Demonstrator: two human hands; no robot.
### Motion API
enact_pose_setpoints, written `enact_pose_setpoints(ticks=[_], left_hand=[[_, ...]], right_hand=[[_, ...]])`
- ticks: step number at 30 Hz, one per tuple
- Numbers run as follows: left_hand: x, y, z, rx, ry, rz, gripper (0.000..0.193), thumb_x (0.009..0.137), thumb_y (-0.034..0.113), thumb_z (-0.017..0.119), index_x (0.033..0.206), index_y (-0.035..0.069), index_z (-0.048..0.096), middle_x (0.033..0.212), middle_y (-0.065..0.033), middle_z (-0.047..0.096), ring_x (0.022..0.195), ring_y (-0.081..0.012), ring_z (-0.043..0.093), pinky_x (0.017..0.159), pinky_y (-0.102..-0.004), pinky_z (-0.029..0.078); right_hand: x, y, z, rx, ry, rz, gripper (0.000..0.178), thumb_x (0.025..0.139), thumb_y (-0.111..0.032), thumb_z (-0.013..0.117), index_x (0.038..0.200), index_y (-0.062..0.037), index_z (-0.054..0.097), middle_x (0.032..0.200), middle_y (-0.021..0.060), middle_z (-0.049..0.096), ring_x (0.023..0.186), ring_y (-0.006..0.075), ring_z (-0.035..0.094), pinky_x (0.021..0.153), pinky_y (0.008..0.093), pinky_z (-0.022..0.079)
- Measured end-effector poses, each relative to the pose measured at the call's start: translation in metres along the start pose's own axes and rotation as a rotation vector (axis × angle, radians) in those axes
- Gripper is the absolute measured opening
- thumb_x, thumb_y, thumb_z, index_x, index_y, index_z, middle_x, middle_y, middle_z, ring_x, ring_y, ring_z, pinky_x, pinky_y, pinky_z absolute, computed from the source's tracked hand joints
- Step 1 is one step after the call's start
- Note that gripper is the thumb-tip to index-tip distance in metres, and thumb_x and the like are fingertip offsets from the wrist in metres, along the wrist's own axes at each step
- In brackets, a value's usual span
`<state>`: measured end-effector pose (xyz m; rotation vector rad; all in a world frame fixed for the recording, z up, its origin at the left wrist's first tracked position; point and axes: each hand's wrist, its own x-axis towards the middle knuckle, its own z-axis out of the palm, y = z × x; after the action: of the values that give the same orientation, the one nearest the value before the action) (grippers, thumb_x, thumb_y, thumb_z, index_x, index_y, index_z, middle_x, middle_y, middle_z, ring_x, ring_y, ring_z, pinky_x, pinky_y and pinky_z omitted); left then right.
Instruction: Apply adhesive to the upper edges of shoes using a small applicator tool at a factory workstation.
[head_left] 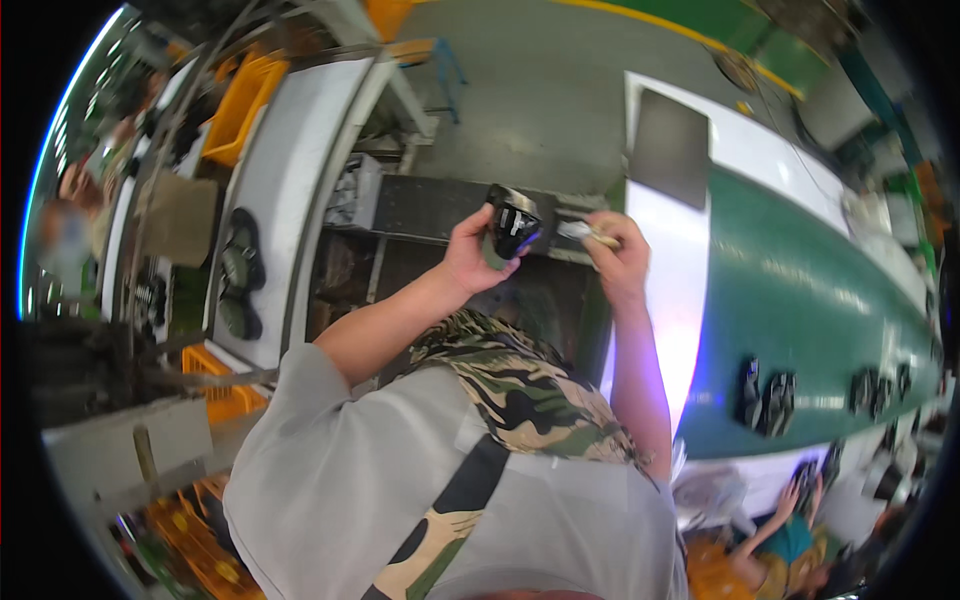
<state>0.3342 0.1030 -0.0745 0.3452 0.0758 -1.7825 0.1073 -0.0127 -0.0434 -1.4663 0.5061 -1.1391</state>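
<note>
My left hand (475, 258) is wrapped round a glossy black shoe (513, 222) in front of me, above a dark narrow bench (415, 208). The shoe is tilted, with a grey-green patch showing on its underside. To its right, my right hand (621, 258) is closed on a small tool with a tan handle (604, 238) and a pale, flat end (575, 229) pointing toward the shoe. The end is apart from the shoe. Whether it is a brush or a blade is too blurred to tell.
At right runs a green conveyor belt (800, 300) with black shoes (778, 402) and a dark flat sheet (670, 148) at its far end. Grey-green shoes (238, 275) lie on a white belt (285, 200) at left, beside an orange crate (245, 108). A co-worker's hands (800, 500) handle shoes at lower right.
</note>
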Motion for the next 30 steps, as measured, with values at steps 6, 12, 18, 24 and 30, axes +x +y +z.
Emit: enact_pose_setpoints(ticks=[6, 12, 18, 24, 30], left_hand=[[-0.04, 0.103, 0.078, 0.371, 0.078, 0.448, 0.035, 0.09, 0.024, 0.064, 0.116, 0.001, 0.061, 0.109, -0.0126, 0.069, 0.103, -0.0275, 0.067, 0.096, -0.0438, 0.053], [-0.154, 0.291, 0.11, 1.244, 0.842, 0.536, 0.043, 0.076, 0.035, 0.079, 0.104, 0.004, 0.066, 0.094, -0.0079, 0.07, 0.083, -0.0218, 0.07, 0.075, -0.0438, 0.059], [-0.24, 0.411, 0.036, 2.465, 1.414, -0.014, 0.039, 0.079, 0.036, 0.069, 0.1, 0.003, 0.071, 0.102, -0.0181, 0.071, 0.098, -0.0345, 0.068, 0.077, -0.0552, 0.054], [0.009, 0.294, 0.018, 2.568, 0.825, 0.45, 0.049, 0.074, 0.033, 0.077, 0.104, -0.005, 0.069, 0.101, -0.0236, 0.071, 0.099, -0.0346, 0.068, 0.09, -0.0397, 0.05], [0.252, -0.132, -0.001, 1.608, 0.14, -0.365, 0.035, 0.092, 0.027, 0.066, 0.11, -0.003, 0.064, 0.093, -0.0107, 0.07, 0.084, -0.0222, 0.071, 0.066, -0.0303, 0.054]], right_hand=[[-0.015, 0.042, -0.019, 0.001, 0.156, 0.131, 0.02, 0.083, 0.005, 0.071, 0.084, -0.004, 0.053, 0.101, 0.015, 0.065, 0.091, 0.0176, 0.06, 0.085, 0.0306, 0.049], [-0.047, 0.054, -0.038, 0.018, 0.196, 0.315, 0.019, 0.083, 0.004, 0.071, 0.084, -0.004, 0.053, 0.1, 0.0134, 0.066, 0.087, 0.0152, 0.061, 0.081, 0.0286, 0.05], [-0.087, 0.048, -0.052, -0.085, 0.285, 0.321, 0.015, 0.08, 0.001, 0.073, 0.085, -0.0015, 0.059, 0.091, 0.0101, 0.066, 0.081, 0.0148, 0.06, 0.073, 0.0276, 0.05], [-0.148, 0.027, -0.089, -0.156, 0.604, 0.232, 0.023, 0.074, -0.005, 0.082, 0.08, -0.0027, 0.06, 0.084, 0.0067, 0.065, 0.078, 0.0126, 0.06, 0.071, 0.0284, 0.051], [-0.25, -0.063, -0.15, -0.268, 0.971, 0.308, 0.023, 0.075, -0.006, 0.08, 0.077, -0.0031, 0.057, 0.081, 0.0049, 0.064, 0.076, 0.0114, 0.059, 0.07, 0.0278, 0.049]])
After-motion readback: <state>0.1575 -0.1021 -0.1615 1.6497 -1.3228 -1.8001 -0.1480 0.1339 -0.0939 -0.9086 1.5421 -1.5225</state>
